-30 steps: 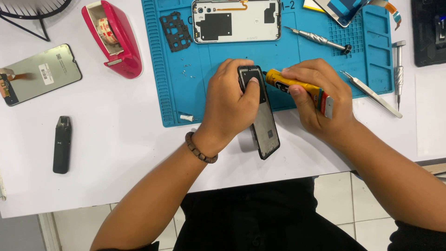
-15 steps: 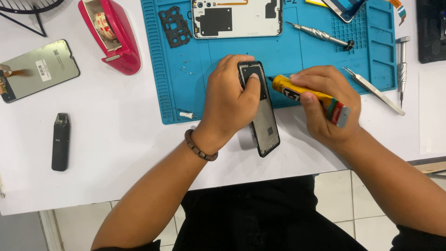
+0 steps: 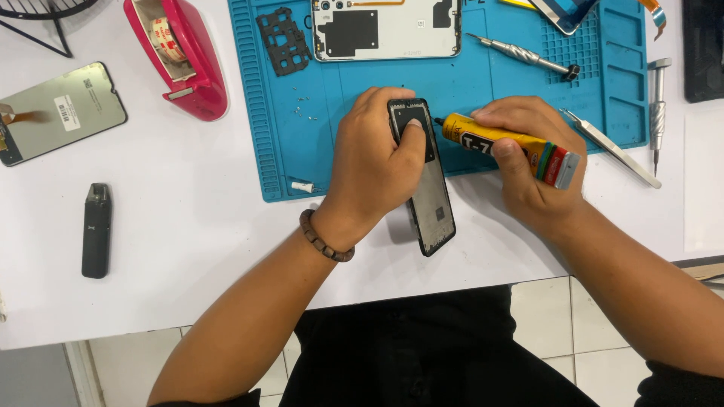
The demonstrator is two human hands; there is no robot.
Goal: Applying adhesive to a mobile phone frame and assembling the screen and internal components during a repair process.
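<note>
My left hand [image 3: 373, 162] grips a black phone frame [image 3: 431, 197] that lies tilted across the front edge of the blue work mat [image 3: 332, 143], thumb pressed on its upper part. My right hand [image 3: 528, 162] holds a yellow glue tube [image 3: 507, 145] with a red and grey end. The tube's dark nozzle touches the frame's right edge near the top.
On the mat lie a white phone back [image 3: 386, 29], a black plate [image 3: 283, 41], a silver screwdriver [image 3: 520, 55], tweezers [image 3: 611, 148] and small screws [image 3: 302, 113]. A pink tape dispenser [image 3: 179, 56], a phone screen [image 3: 56, 111] and a small black device [image 3: 96, 230] lie on the white table to the left.
My right hand has tilted the glue tube flatter and slid its nozzle up along the frame's right edge. My left hand keeps its hold on the frame.
</note>
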